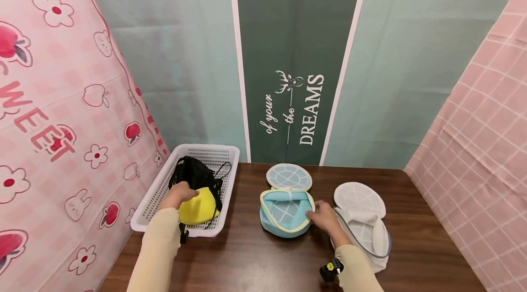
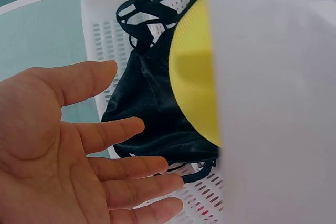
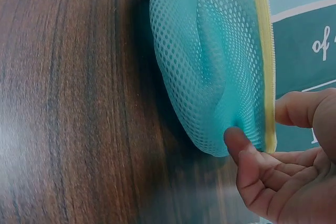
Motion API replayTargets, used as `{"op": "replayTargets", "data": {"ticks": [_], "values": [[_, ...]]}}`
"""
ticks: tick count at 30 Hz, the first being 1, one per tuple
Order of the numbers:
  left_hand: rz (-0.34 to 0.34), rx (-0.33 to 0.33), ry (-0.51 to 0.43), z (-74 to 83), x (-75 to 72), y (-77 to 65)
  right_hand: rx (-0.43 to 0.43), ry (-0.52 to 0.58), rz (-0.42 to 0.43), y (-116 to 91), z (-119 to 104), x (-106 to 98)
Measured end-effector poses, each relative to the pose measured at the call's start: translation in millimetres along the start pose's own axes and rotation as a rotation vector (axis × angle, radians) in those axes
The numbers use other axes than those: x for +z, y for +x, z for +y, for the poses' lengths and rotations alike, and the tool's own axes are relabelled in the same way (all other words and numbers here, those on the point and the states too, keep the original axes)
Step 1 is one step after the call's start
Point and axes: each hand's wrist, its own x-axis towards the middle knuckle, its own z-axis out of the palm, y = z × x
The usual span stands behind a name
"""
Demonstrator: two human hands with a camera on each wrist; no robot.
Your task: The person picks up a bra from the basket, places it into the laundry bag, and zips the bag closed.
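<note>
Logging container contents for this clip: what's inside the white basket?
The white basket holds black strappy fabric and a yellow piece partly over it. Whatever lies beneath them is covered and can't be seen.

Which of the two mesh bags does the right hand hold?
The yellow-edged blue bag: the right hand pinches it. The white bag lies farther right, ungripped.

Back cloth [image 1: 296,49]: teal, green centre, white lettering
Left cloth [image 1: 78,132]: pink, apple-and-flower print
Right cloth [image 1: 486,145]: pink, white grid
Tabletop [image 1: 243,264]: brown woodgrain
</note>
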Motion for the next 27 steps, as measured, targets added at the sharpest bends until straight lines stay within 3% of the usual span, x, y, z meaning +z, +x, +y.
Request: {"op": "replayTargets", "data": {"ticks": [9,15,21,27], "values": [[-0.017,-0.023,-0.002,-4.1,1.7,8.2,0.04,0.113,0.052,-1.0,-0.8,4.7],[-0.038,-0.036,-0.009,-3.4,-5.2,15.4,0.071,0.152,0.068,-0.8,1.1,4.0],[-0.07,-0.035,-0.039,-3.3,-13.3,21.0,0.07,0.158,0.068,-1.7,-3.3,3.4],[-0.098,-0.066,-0.058,-9.8,-14.7,25.1,0.015,0.094,0.103,-2.0,-4.3,7.1]]}}
